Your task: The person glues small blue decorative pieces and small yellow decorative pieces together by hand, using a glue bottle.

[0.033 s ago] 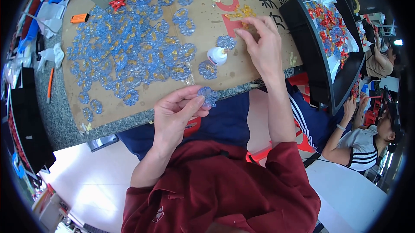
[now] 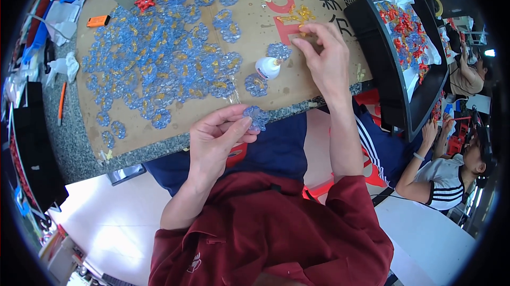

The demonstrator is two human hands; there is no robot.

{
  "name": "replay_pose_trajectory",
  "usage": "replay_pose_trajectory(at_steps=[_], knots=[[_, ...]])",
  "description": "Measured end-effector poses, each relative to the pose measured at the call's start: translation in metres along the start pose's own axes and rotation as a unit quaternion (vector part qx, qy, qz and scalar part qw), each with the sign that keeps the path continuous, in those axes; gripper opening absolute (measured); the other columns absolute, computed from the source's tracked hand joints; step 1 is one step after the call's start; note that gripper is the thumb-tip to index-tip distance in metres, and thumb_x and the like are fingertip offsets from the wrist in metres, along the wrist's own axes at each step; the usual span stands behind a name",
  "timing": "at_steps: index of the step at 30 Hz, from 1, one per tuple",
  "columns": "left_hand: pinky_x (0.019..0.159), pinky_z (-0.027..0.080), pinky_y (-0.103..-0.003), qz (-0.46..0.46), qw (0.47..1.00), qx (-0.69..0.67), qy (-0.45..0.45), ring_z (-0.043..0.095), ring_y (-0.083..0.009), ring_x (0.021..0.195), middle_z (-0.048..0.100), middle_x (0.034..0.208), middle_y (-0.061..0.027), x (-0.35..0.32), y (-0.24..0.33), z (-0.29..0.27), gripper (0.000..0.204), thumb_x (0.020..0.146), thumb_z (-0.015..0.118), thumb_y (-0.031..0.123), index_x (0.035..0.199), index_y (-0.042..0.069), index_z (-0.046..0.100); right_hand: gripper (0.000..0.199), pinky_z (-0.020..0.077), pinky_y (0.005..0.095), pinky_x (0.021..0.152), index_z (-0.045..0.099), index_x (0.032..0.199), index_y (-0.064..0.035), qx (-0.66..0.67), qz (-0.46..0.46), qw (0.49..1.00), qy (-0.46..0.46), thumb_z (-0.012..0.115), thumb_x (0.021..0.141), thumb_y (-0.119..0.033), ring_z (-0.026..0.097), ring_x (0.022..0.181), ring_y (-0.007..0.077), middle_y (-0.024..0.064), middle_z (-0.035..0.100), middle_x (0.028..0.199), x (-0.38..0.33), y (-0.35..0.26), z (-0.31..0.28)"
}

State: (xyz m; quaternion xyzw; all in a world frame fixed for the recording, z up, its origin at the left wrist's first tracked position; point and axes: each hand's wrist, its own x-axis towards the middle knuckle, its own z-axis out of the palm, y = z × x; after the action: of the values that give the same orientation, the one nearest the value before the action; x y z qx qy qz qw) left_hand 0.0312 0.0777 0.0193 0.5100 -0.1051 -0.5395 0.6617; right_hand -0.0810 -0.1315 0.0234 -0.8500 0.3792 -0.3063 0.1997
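A thin orange stick lies near white tissue on a speckled countertop

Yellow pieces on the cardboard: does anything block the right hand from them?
Nothing visible does. The right hand has its fingertips at the near edge of the yellow pieces; contact is unclear. The white bottle sits left, outside that gap.
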Motion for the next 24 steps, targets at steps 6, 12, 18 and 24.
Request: replay_pose_trajectory(at_steps=[6, 12, 18, 24], knots=[[0.066, 0.057, -0.027, 0.012, 1.0, -0.023, -0.007, 0.065, -0.0177, 0.077, 0.065, 0.09, -0.0133, 0.0, -0.001, 0.001, 0.025, 0.084, 0.059, -0.002, 0.109, -0.004, 0.057, 0.018, 0.0408, 0.0159, 0.057, 0.064, 0.092, 0.0031, 0.333, 0.162, 0.929, -0.002, 0.07, 0.076, -0.002, 0.054, 0.063, 0.0049, 0.002, 0.061, 0.071, -0.04, -0.016, -0.022], [0.068, 0.056, -0.026, -0.008, 0.999, -0.032, -0.028, 0.065, -0.0172, 0.079, 0.065, 0.091, -0.0127, 0.001, -0.004, 0.007, 0.025, 0.085, 0.058, -0.001, 0.109, -0.006, 0.056, 0.021, 0.047, 0.0183, 0.055, 0.064, 0.098, 0.0052, 0.491, 0.23, 0.828, -0.144, 0.065, 0.077, 0.005, 0.058, 0.063, 0.0083, 0.0082, 0.065, 0.08, -0.086, -0.034, -0.034], [0.069, 0.056, -0.026, -0.001, 0.999, -0.037, -0.012, 0.065, -0.0162, 0.079, 0.065, 0.092, -0.0127, -0.003, -0.008, 0.009, 0.025, 0.085, 0.059, 0.0, 0.109, -0.006, 0.056, 0.022, 0.0498, 0.0208, 0.06, 0.067, 0.093, 0.0032, 0.329, 0.08, 0.939, -0.064, 0.07, 0.071, 0.007, 0.063, 0.069, 0.0117, 0.0107, 0.067, 0.081, -0.103, -0.05, -0.023], [0.071, 0.056, -0.026, 0.002, 0.999, -0.041, -0.01, 0.065, -0.0158, 0.08, 0.065, 0.093, -0.0125, -0.005, -0.011, 0.011, 0.025, 0.085, 0.059, 0.0, 0.109, -0.006, 0.057, 0.019, 0.0489, 0.0254, 0.061, 0.067, 0.087, 0.0027, 0.238, -0.014, 0.971, -0.002, 0.071, 0.069, 0.005, 0.064, 0.068, 0.0185, 0.0109, 0.067, 0.078, -0.105, -0.056, -0.014]])
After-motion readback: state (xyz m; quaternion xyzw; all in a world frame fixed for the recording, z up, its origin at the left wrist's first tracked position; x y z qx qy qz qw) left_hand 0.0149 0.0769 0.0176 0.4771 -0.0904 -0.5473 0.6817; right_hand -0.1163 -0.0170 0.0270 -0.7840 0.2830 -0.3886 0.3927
